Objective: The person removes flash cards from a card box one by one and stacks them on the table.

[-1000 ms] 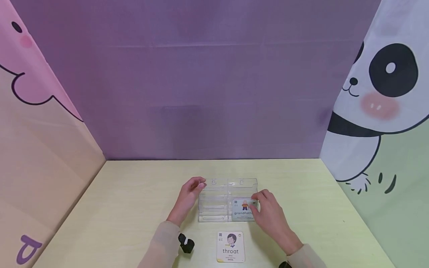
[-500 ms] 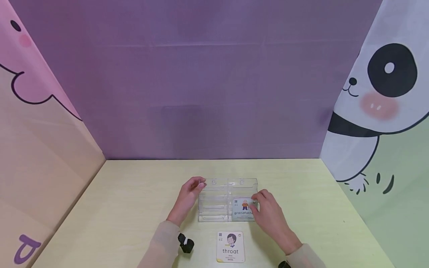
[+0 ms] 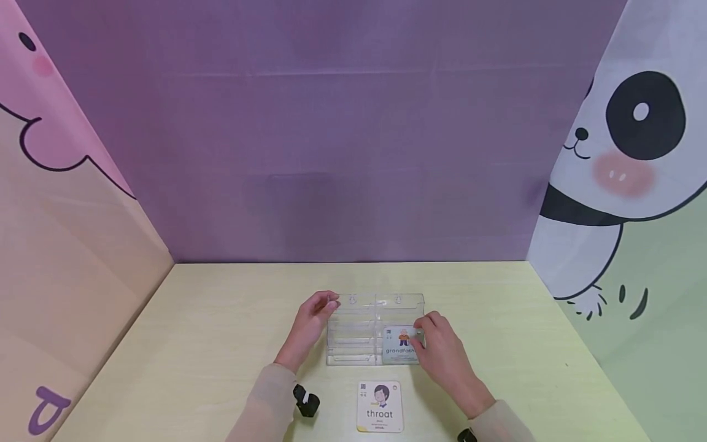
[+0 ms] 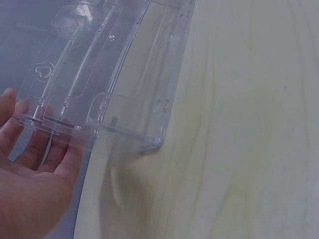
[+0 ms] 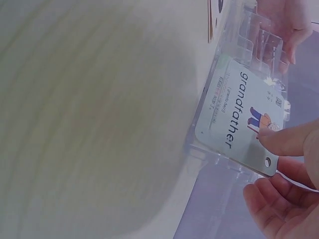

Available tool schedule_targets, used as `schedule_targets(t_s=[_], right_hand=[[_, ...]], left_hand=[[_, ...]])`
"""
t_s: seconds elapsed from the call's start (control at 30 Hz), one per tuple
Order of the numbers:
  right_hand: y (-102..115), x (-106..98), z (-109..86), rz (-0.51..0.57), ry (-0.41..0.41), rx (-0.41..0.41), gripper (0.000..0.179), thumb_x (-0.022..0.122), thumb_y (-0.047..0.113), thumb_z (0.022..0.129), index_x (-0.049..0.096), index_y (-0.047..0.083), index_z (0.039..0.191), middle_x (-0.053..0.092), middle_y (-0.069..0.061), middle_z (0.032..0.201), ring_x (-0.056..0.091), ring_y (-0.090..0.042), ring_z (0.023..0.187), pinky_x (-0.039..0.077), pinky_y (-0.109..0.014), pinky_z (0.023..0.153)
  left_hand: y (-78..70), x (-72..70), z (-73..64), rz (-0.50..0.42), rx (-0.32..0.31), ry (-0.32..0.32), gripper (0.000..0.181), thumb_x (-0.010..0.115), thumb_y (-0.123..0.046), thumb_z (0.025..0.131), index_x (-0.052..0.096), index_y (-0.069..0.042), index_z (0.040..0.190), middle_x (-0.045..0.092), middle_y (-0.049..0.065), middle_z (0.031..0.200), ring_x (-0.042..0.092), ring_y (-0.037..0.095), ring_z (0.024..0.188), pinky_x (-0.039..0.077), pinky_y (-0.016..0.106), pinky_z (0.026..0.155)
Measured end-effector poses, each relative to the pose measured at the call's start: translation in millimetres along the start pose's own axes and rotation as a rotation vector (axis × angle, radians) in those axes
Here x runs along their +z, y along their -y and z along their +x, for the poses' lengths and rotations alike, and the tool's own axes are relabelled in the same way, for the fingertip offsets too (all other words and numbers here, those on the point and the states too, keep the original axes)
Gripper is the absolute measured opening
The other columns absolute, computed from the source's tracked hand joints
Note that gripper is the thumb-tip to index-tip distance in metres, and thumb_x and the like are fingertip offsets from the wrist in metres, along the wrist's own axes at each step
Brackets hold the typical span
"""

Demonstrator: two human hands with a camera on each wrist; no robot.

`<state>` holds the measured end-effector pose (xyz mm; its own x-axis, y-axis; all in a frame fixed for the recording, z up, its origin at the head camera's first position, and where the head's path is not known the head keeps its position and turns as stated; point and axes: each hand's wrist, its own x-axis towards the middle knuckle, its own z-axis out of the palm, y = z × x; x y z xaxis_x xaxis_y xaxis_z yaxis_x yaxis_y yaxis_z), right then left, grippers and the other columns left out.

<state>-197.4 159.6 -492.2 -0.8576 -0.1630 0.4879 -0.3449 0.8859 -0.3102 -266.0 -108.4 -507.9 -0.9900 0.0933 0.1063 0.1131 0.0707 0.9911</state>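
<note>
A clear plastic card rack [image 3: 351, 331] with two columns of pockets stands tilted on the table. My left hand [image 3: 308, 326] grips its upper left side; in the left wrist view the fingers [image 4: 65, 152] curl behind the plastic edge. The "grandfather" flash card [image 3: 399, 345] sits in the rack's lower right pocket. My right hand [image 3: 446, 353] pinches this card by its right side, thumb on the front and fingers behind, as the right wrist view shows. There it looks like more than one card thick. A "throat" flash card [image 3: 380, 406] lies face up in front of the rack.
The pale wooden table [image 3: 232, 325] meets a purple cloth wall [image 3: 353, 153] at the back and printed panels at both sides. A small black object [image 3: 307, 402] shows by the left sleeve, and another black piece [image 3: 466, 436] by the right cuff.
</note>
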Motion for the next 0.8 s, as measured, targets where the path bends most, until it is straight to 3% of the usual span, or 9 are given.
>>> schedule_targets(t_s=[0.8], right_hand=[[-2.1,4.1,3.6,-0.044,0.01,-0.014,0.026,0.087,0.005,0.078,0.066,0.003,0.093,0.058,-0.004,0.092,0.052,-0.016,0.08,0.053,-0.03,0.065]], left_hand=[[6.1,-0.8,4.7,0.009,0.006,0.002,0.027,0.057,-0.014,0.105,0.061,0.003,0.125,0.065,0.021,0.125,0.061,0.027,0.118,0.041,0.049,0.109]])
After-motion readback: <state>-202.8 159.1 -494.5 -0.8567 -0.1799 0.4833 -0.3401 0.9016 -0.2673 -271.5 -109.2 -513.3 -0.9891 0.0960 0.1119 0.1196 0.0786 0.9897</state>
